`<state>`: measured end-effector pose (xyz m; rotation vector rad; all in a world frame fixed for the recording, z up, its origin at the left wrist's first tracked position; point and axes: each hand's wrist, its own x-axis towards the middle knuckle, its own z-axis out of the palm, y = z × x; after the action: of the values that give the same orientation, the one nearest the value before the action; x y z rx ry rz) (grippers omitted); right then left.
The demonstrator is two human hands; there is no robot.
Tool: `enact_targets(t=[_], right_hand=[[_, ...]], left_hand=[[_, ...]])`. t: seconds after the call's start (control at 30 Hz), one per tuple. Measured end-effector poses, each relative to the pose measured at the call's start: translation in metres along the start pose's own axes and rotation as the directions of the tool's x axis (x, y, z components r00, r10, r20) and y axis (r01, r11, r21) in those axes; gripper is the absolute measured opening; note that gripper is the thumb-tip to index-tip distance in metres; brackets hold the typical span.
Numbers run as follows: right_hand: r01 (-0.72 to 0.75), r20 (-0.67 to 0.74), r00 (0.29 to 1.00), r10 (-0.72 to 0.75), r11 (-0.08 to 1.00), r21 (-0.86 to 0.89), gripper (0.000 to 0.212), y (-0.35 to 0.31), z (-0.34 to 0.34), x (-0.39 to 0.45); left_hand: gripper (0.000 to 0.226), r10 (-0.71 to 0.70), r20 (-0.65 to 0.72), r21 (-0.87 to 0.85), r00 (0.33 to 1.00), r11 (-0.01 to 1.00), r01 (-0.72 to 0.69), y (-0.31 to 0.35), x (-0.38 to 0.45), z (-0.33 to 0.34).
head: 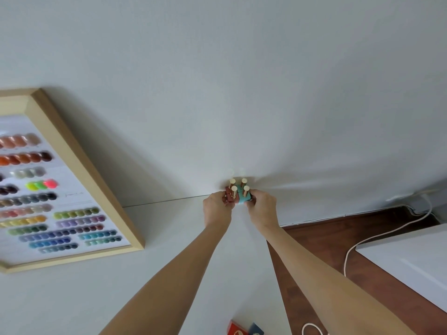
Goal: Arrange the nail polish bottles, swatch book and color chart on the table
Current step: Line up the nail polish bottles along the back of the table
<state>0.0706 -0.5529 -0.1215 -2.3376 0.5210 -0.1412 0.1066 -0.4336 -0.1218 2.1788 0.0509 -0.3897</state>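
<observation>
I see four small nail polish bottles [238, 193] with gold cylindrical caps clustered at the far edge of the white table [169, 274], against the white wall [217, 81]. The two on the left of the cluster are dark red, the two on the right teal. Their lower bodies are hidden behind the fingers, and no label on them can be read.

My left hand [217, 206] clasps the red side of the cluster and my right hand [262, 205] clasps the teal side; both are closed around the bottles, pressing them together.

The wooden-framed color chart [72, 189] leans against the wall at the table's left side, with its lower frame on the table. The picture's left edge cuts it off. It carries rows of coloured oval swatches: pinks, oranges, neons, greys, greens, purples, blues. A small line of print on the chart is too fine to read.

At the near edge, a red object [235, 328] and a dark blue object [256, 330] are cut off by the picture's lower border; I cannot identify them.

A white cable [377, 238] lies on the brown wooden floor [338, 238] beyond the table's right edge.
</observation>
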Motion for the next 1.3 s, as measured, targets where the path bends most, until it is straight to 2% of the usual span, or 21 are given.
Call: enact_targets(t=[0.07, 0.2, 0.27, 0.4, 0.53, 0.67, 0.93, 1.07, 1.3], right_hand=[[-0.009, 0.031, 0.999, 0.009, 1.000, 0.010, 0.013, -0.001, -0.004, -0.002], [-0.066, 0.058, 0.996, 0.061, 0.994, 0.082, 0.035, -0.003, -0.019, -0.019], [-0.080, 0.067, 0.995, 0.074, 0.993, 0.082, 0.037, -0.001, -0.029, -0.034], [-0.118, 0.174, 0.980, 0.101, 0.989, 0.088, 0.039, 0.005, -0.050, -0.080], [-0.082, 0.249, 0.967, 0.054, 0.991, 0.103, 0.030, 0.010, -0.075, -0.138], [-0.077, 0.301, 0.952, 0.054, 0.995, 0.065, 0.024, 0.016, -0.093, -0.192], [-0.023, 0.340, 0.940, 0.020, 1.000, 0.004, 0.033, 0.015, -0.106, -0.263], [-0.001, 0.347, 0.938, 0.003, 1.000, -0.004, 0.037, 0.013, -0.101, -0.276], [0.058, 0.351, 0.935, -0.048, 0.998, -0.017, 0.022, 0.003, -0.098, -0.283]], left_hand=[[0.010, -0.004, 0.016, 0.034, 1.000, 0.999, 0.003, -0.001, 0.000, -0.003], [0.058, -0.024, 0.078, 0.097, 0.997, 0.995, 0.016, -0.002, -0.014, -0.016], [0.064, 0.010, 0.120, 0.114, 0.993, 0.993, -0.024, -0.005, -0.030, -0.025], [0.053, 0.099, 0.254, 0.103, 0.962, 0.986, -0.128, -0.018, -0.080, -0.047], [0.034, 0.181, 0.358, 0.130, 0.916, 0.962, -0.240, -0.036, -0.141, -0.070], [0.018, 0.204, 0.383, 0.140, 0.901, 0.951, -0.276, -0.054, -0.193, -0.085], [0.022, 0.277, 0.381, 0.168, 0.882, 0.918, -0.360, -0.073, -0.267, -0.085], [0.029, 0.314, 0.340, 0.185, 0.886, 0.902, -0.391, -0.071, -0.280, -0.075], [0.022, 0.307, 0.323, 0.276, 0.895, 0.874, -0.399, -0.058, -0.278, -0.068]])
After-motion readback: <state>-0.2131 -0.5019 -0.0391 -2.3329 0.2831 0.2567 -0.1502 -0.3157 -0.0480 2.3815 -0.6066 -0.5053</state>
